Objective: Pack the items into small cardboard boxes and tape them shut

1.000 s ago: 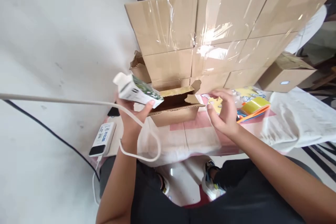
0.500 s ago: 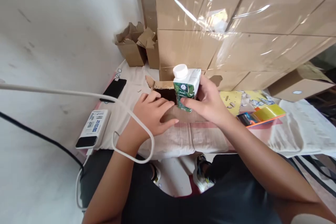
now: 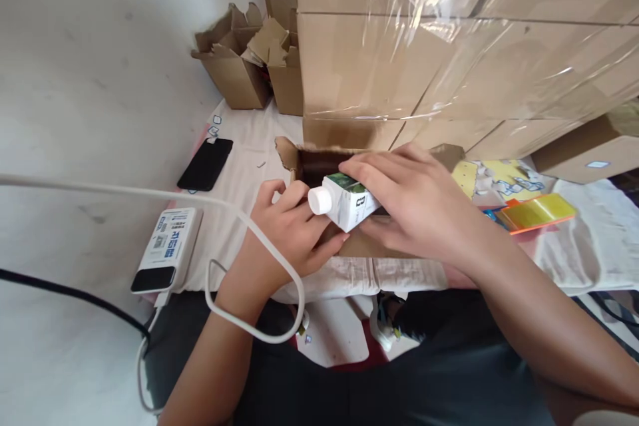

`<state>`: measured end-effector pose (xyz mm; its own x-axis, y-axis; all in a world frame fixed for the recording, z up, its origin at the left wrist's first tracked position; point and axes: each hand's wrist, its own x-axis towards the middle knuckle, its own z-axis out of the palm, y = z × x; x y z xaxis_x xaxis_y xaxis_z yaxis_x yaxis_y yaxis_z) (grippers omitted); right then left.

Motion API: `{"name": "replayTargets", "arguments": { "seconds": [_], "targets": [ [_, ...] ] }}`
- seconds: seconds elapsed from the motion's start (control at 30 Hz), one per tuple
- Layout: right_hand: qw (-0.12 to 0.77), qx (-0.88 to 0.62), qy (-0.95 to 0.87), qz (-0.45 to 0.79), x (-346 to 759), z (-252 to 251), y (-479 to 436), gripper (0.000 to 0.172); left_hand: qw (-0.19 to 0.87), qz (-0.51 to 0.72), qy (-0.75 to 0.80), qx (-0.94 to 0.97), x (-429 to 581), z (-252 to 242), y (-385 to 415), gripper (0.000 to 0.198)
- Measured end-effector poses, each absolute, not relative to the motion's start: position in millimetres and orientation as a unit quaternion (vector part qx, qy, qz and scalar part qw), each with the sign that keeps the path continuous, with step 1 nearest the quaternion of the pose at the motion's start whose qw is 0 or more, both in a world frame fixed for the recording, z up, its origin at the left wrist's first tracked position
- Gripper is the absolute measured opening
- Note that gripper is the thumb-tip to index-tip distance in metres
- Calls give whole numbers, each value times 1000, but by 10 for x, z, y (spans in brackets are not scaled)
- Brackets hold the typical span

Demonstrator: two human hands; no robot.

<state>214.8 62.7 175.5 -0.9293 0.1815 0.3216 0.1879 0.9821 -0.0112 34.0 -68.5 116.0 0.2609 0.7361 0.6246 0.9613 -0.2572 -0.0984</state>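
My right hand (image 3: 412, 203) is closed around a green and white drink carton (image 3: 351, 208) with a white screw cap (image 3: 319, 201). The carton lies tilted on its side above an open cardboard box (image 3: 367, 247), its cap pointing left toward my left hand. At the box's left end, my left hand (image 3: 289, 226) grips it, with bent fingers over the rim and the thumb along the front wall. Most of the box's inside is hidden by the carton and my hands.
Wrapped cardboard boxes (image 3: 359, 66) are stacked behind. Two small torn-open boxes (image 3: 234, 80) stand back left. A black phone (image 3: 206, 165) and a white power bank (image 3: 167, 246) lie left. A white cable (image 3: 264, 229) crosses my left wrist. A yellow-orange tape dispenser (image 3: 539, 213) lies right.
My right hand has turned the carton from upright onto its side, cap leftward, and moved over its back. My left fingers have bent more over the box's edge. The camera view has shifted slightly.
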Motion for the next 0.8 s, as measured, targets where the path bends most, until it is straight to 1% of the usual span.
{"name": "replayTargets", "arguments": {
  "seconds": [0.1, 0.27, 0.3, 0.37, 0.4, 0.47, 0.57, 0.67, 0.73, 0.8],
  "targets": [
    [174, -131, -973, -79, 2184, 1760, 646, 48, 228, -247, -530, -778, 385, 1175, -694, 19],
    [138, -180, -969, -102, 2238, 1761, 664, 45, 268, -259, -521, -768, 581, 1247, -798, 29],
    [130, -179, -970, -103, 2248, 1770, 651, 43, 275, -267, -513, -768, 600, 1257, -820, 26],
    [107, -166, -975, -104, 2268, 1794, 612, 39, 284, -295, -485, -772, 591, 1256, -857, 10],
    [96, -157, -977, -106, 2278, 1804, 589, 37, 291, -318, -474, -768, 566, 1245, -869, 5],
    [71, -138, -982, -107, 2296, 1811, 545, 33, 293, -365, -461, -754, 498, 1201, -882, 15],
    [32, -106, -991, -78, 2310, 1772, 485, 24, 284, -415, -468, -727, 434, 1124, -901, 19],
    [-18, -87, -996, -19, 2312, 1692, 438, 15, 279, -425, -473, -719, 472, 1084, -964, 20],
    [-65, -96, -993, 20, 2309, 1632, 422, 19, 280, -418, -476, -721, 530, 1082, -1036, 23],
    [-119, -121, -984, 45, 2300, 1574, 421, 24, 244, -416, -504, -716, 586, 1090, -1115, 26]
  ]
}}
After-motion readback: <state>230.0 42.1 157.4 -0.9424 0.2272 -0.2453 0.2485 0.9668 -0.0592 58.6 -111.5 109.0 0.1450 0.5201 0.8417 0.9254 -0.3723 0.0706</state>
